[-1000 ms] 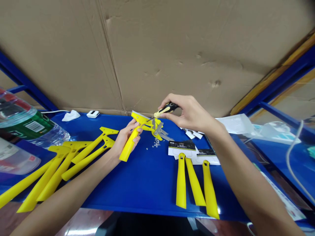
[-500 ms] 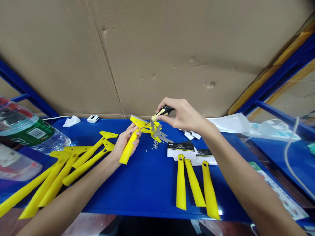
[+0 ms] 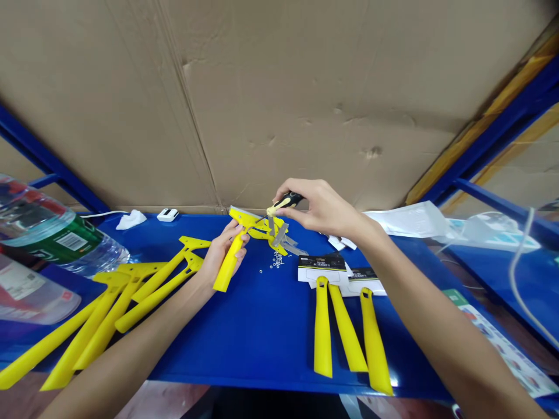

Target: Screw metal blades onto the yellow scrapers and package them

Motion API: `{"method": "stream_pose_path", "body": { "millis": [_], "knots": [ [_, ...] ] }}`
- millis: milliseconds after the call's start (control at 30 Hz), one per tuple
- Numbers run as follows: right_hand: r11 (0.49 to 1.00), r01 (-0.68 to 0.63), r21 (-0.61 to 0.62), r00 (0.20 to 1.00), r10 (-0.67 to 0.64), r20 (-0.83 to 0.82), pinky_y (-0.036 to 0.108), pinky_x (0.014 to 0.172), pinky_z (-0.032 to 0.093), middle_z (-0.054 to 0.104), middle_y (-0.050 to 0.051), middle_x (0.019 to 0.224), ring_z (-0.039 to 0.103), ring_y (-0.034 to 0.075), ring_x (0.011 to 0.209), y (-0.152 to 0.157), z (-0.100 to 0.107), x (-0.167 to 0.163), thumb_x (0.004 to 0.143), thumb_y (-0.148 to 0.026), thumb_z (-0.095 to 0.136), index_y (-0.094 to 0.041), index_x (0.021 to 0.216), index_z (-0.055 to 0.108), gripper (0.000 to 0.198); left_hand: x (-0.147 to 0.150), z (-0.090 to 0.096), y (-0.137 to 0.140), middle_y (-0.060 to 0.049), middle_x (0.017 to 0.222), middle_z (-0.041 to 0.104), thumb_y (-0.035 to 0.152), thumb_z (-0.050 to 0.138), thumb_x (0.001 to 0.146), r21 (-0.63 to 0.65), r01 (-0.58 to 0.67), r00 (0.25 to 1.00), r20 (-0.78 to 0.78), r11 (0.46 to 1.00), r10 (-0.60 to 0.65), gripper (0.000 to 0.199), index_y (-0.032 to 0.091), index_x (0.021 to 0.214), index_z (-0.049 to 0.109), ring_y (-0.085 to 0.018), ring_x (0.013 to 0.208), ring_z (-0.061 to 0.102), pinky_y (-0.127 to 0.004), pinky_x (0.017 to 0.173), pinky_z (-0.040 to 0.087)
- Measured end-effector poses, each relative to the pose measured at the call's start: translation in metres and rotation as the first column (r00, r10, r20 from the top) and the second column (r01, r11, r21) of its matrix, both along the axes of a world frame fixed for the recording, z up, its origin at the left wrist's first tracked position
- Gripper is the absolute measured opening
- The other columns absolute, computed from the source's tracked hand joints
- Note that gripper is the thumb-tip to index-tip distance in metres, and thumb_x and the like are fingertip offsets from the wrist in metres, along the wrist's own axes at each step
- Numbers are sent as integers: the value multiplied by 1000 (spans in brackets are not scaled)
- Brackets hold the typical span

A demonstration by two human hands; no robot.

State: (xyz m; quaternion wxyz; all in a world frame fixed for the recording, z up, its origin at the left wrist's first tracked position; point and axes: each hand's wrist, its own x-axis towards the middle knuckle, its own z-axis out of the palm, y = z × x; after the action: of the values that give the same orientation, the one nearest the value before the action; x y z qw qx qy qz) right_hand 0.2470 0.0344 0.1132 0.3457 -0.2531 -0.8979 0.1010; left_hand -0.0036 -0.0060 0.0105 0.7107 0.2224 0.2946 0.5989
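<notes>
My left hand (image 3: 225, 253) is closed around a yellow scraper (image 3: 230, 260), holding it tilted with its wide head up and a grey blade edge along the top. In my right hand (image 3: 317, 203) is a screwdriver (image 3: 286, 202) with a black and cream handle. Its shaft points left and down, and the tip meets the scraper's head near a hole; whether it sits in a screw is too small to tell. Just behind and right lie more yellow scraper heads (image 3: 261, 231) and loose grey metal blades (image 3: 280, 234). Small screws or nuts (image 3: 276, 262) are scattered below them.
Several yellow scrapers (image 3: 152, 279) without visible blades lie at left, beside a large water bottle (image 3: 65, 235) and a translucent cup (image 3: 35, 291). Three packaged yellow handles (image 3: 322, 331) with black-and-white cards (image 3: 321, 269) lie at right. Behind the blue table (image 3: 257, 331) rises a cardboard wall (image 3: 279, 105).
The view has shifted slightly. My right hand and the screwdriver have moved a little to the left, with the tip still at the scraper's head. My left hand keeps its hold.
</notes>
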Motion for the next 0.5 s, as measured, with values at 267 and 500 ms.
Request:
{"method": "stream_pose_path", "body": {
  "millis": [267, 500],
  "knots": [
    [993, 26, 112, 981, -4, -195, 37, 89, 57, 81, 6, 109, 75, 23, 99, -13, 16, 5, 99, -32, 76, -22, 109, 75, 15, -4, 2, 2, -5, 122, 67, 7, 73, 91, 29, -20, 1000, -16, 999, 20, 37, 22, 124, 66, -5, 69, 65, -11, 38, 44],
    [988, -35, 148, 962, 73, -262, 37, 91, 58, 81, 7, 111, 76, 22, 100, -19, 16, -3, 99, -34, 76, -21, 111, 75, 17, -5, -1, 2, -4, 117, 69, 7, 73, 92, 23, 6, 1000, -11, 1000, -6, 40, 23, 127, 64, -6, 69, 65, -11, 39, 45]
  ]
}}
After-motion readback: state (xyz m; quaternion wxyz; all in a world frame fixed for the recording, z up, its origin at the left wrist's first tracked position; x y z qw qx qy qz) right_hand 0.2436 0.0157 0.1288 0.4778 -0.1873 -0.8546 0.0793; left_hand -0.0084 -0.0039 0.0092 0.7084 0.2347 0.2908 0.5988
